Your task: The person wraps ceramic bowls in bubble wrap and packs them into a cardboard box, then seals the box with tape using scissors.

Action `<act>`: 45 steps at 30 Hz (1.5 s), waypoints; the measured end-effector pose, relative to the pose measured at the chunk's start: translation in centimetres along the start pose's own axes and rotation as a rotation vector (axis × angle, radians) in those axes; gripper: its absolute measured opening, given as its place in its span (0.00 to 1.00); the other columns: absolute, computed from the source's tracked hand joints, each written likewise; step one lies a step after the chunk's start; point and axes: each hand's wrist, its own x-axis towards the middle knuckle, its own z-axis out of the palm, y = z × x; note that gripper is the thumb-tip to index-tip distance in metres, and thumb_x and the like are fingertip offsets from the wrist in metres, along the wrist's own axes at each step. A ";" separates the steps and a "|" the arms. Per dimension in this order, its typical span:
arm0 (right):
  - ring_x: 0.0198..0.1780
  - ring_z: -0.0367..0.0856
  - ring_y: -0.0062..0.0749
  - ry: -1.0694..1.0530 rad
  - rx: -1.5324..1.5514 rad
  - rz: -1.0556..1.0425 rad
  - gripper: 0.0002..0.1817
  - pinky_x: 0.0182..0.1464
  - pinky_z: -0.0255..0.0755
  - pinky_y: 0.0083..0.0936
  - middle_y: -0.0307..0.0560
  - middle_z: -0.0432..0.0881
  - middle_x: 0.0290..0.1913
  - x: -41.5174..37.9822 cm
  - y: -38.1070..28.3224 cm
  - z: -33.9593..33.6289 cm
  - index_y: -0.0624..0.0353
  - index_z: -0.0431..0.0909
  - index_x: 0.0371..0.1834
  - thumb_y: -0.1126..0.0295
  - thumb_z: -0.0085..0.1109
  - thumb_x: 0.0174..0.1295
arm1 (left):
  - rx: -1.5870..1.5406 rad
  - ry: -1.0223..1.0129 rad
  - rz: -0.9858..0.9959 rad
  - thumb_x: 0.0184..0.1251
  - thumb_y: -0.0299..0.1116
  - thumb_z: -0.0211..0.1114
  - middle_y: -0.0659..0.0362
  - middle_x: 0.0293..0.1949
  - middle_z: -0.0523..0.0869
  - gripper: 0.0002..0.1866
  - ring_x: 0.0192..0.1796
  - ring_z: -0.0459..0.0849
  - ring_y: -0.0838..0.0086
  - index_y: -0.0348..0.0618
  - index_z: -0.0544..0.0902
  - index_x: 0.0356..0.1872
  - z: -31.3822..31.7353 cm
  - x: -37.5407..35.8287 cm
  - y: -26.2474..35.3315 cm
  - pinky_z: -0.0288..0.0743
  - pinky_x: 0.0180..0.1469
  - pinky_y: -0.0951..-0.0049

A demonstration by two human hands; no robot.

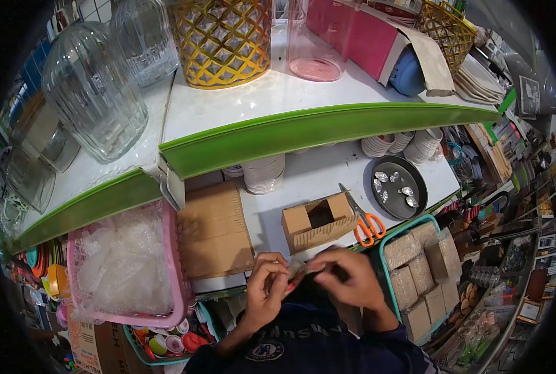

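Observation:
My left hand (268,288) is closed on a small reddish and clear item (297,274) in front of my dark shirt. My right hand (351,277) pinches the other side of the same item; its details are too small to tell. Just beyond my hands, a small open cardboard box (318,221) sits on the white shelf. Orange-handled scissors (368,228) lie to the right of the box. A dark round pan (398,187) with several small silver pieces stands behind the scissors.
A pink basket (178,274) of clear wrap is at the left beside a flat cardboard piece (212,230). A teal basket (387,265) holds wrapped packs at the right. The green shelf edge (328,129) runs above, with glass jars (94,93) on top.

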 end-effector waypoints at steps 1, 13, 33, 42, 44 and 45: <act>0.36 0.82 0.30 0.174 -0.051 -0.016 0.07 0.39 0.74 0.25 0.46 0.83 0.38 -0.7 1.4 -0.6 0.61 0.79 0.41 0.74 0.63 0.61 | -0.085 -0.004 -0.046 0.71 0.21 0.54 0.53 0.48 0.72 0.03 0.32 0.73 0.79 0.34 0.74 0.41 0.0 -0.1 0.4 0.68 0.29 0.82; 0.46 0.82 0.52 0.482 -0.878 0.582 0.16 0.45 0.76 0.44 0.52 0.82 0.45 -1.7 12.6 -6.5 0.54 0.81 0.47 0.65 0.67 0.55 | -0.207 0.053 0.010 0.73 0.21 0.50 0.52 0.45 0.71 0.03 0.24 0.70 0.82 0.34 0.72 0.38 -1.0 0.7 0.2 0.63 0.18 0.84; 0.32 0.80 0.22 0.378 -0.158 0.615 0.27 0.36 0.74 0.21 0.45 0.84 0.33 -5.2 11.4 -10.0 0.68 0.76 0.57 0.70 0.69 0.53 | -0.252 0.150 -0.025 0.76 0.25 0.48 0.53 0.43 0.72 0.05 0.23 0.69 0.81 0.36 0.71 0.40 -2.9 1.3 0.4 0.63 0.18 0.82; 0.33 0.75 0.28 0.213 -0.509 0.085 0.45 0.39 0.69 0.26 0.40 0.78 0.34 -4.1 0.9 -7.2 0.56 0.77 0.61 0.64 0.84 0.31 | -0.434 0.199 -0.095 0.76 0.27 0.48 0.55 0.45 0.72 0.04 0.23 0.71 0.80 0.40 0.71 0.41 -3.2 1.4 0.3 0.62 0.19 0.83; 0.31 0.73 0.27 0.110 -0.654 -0.085 0.44 0.37 0.63 0.27 0.38 0.79 0.34 -3.3 -0.2 -6.7 0.54 0.78 0.60 0.57 0.83 0.32 | -0.450 0.196 -0.117 0.76 0.27 0.48 0.55 0.46 0.72 0.04 0.24 0.71 0.80 0.41 0.71 0.41 -3.2 1.4 0.2 0.62 0.19 0.83; 0.28 0.71 0.24 0.057 -0.651 -0.114 0.44 0.36 0.59 0.25 0.34 0.77 0.31 -2.8 -0.3 -6.4 0.47 0.79 0.61 0.50 0.80 0.33 | -0.450 0.197 -0.116 0.76 0.27 0.48 0.55 0.46 0.72 0.04 0.24 0.71 0.80 0.41 0.71 0.41 -3.1 1.3 0.1 0.62 0.19 0.83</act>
